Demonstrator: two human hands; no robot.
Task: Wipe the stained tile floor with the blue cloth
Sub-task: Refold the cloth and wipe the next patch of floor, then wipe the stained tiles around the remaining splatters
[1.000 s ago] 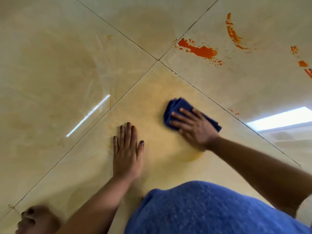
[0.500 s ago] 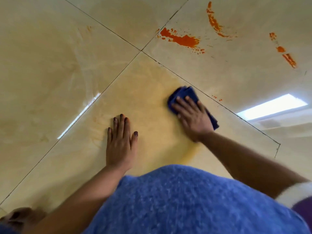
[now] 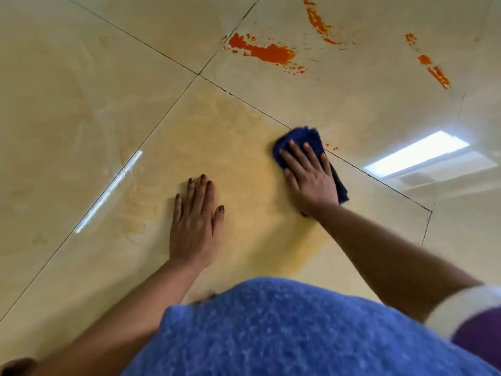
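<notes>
The floor is glossy beige tile [image 3: 271, 109] with dark grout lines. My right hand [image 3: 309, 177] presses flat on the folded dark blue cloth [image 3: 301, 137], which lies beside a grout line. Two small orange specks [image 3: 331, 146] sit just past the cloth. My left hand [image 3: 195, 221] rests flat on the tile, fingers spread, holding nothing. A pale yellow-orange smear [image 3: 244, 164] covers the tile between and around my hands. Bright orange stains lie farther away: a large blotch [image 3: 265, 51], a curved streak [image 3: 317, 23] and a broken streak [image 3: 433, 69].
My blue clothing [image 3: 271, 335] fills the bottom of the view. A bright light reflection [image 3: 417, 153] shines on the tile at right, and a thin one [image 3: 108, 191] at left. Part of a foot or knee [image 3: 16, 366] shows at the bottom left corner.
My right hand has slid the cloth away from me and to the right, up to the grout line. My left hand has stayed planted. My head has shifted, so the stains sit lower in view.
</notes>
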